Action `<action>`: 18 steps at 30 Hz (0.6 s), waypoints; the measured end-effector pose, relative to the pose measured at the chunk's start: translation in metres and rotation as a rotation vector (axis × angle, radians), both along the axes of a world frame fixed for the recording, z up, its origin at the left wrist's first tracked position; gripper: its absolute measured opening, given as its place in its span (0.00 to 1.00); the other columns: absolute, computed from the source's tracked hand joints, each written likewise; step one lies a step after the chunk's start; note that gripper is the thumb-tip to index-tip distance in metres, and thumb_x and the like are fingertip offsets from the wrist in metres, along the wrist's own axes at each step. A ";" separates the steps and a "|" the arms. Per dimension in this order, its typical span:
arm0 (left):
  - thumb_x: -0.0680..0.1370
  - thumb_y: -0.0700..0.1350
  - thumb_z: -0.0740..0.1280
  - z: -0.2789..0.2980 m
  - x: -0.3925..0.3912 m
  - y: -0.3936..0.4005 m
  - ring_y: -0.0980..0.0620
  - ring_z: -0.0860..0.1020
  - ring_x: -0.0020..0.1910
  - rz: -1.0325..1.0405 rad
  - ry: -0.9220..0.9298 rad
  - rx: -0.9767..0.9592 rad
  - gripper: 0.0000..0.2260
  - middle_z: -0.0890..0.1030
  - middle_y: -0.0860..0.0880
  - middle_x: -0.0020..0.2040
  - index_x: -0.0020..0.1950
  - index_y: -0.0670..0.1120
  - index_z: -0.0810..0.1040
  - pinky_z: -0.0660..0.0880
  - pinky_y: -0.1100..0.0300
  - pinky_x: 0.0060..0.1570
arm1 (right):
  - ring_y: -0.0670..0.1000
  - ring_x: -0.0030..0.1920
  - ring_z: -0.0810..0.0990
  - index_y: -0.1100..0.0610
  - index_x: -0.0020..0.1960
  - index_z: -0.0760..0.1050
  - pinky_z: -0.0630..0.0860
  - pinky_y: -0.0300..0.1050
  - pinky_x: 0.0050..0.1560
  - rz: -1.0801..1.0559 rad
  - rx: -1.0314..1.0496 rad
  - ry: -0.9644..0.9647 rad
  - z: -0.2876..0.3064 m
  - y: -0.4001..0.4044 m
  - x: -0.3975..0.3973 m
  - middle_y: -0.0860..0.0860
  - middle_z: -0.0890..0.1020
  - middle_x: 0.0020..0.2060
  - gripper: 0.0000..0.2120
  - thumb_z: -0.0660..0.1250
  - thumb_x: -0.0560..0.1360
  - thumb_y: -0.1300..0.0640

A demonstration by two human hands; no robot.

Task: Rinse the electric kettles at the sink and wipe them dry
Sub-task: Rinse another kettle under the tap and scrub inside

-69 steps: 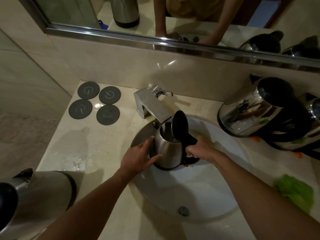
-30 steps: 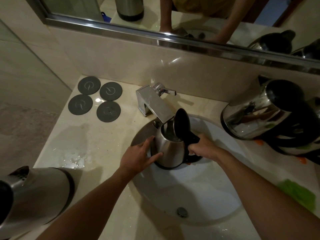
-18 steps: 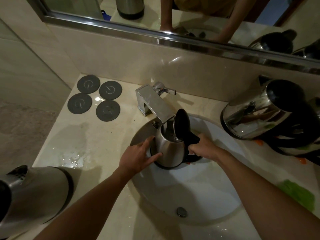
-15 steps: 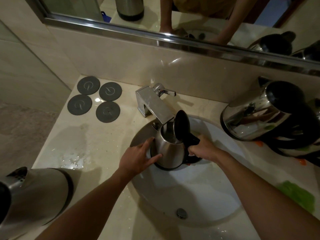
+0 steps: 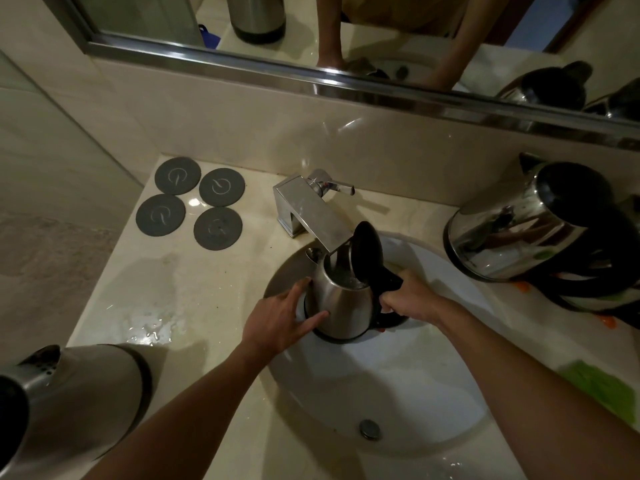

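A steel kettle (image 5: 344,303) stands upright at the back of the white sink (image 5: 398,393), its black lid (image 5: 366,252) flipped open under the square chrome tap (image 5: 311,216). Water shows inside its mouth. My right hand (image 5: 408,301) grips the black handle on the kettle's right side. My left hand (image 5: 282,320) rests against the kettle's left wall with straight fingers and thumb spread.
Another steel kettle (image 5: 69,396) sits at the counter's near left. A shiny kettle (image 5: 526,226) lies tilted at the right, with one more behind it. Several grey round bases (image 5: 190,202) lie at the back left. A green cloth (image 5: 599,386) lies at the right. The counter (image 5: 166,292) is wet.
None of the hands or the kettle has visibly moved; only my view has shifted slightly.
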State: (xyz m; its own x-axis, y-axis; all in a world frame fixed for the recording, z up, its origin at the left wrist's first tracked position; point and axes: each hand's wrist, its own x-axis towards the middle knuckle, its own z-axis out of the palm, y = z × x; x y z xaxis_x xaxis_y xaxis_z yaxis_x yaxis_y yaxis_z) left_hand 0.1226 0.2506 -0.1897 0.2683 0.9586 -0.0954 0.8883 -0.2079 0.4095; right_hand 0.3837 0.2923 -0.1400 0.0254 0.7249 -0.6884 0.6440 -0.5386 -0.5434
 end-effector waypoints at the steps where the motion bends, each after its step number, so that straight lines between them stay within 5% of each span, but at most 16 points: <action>1: 0.75 0.71 0.59 0.000 0.000 0.000 0.52 0.83 0.40 -0.001 -0.002 -0.005 0.37 0.84 0.48 0.50 0.77 0.51 0.61 0.77 0.61 0.45 | 0.53 0.31 0.75 0.60 0.35 0.72 0.71 0.45 0.34 -0.001 0.000 0.000 0.000 0.000 -0.001 0.55 0.74 0.29 0.06 0.68 0.64 0.69; 18: 0.73 0.74 0.54 -0.004 -0.001 0.001 0.51 0.83 0.38 -0.017 -0.002 0.013 0.39 0.84 0.46 0.49 0.76 0.50 0.61 0.79 0.59 0.43 | 0.53 0.36 0.78 0.62 0.40 0.76 0.73 0.45 0.35 0.000 -0.009 -0.010 0.004 0.000 -0.002 0.55 0.77 0.33 0.07 0.69 0.62 0.65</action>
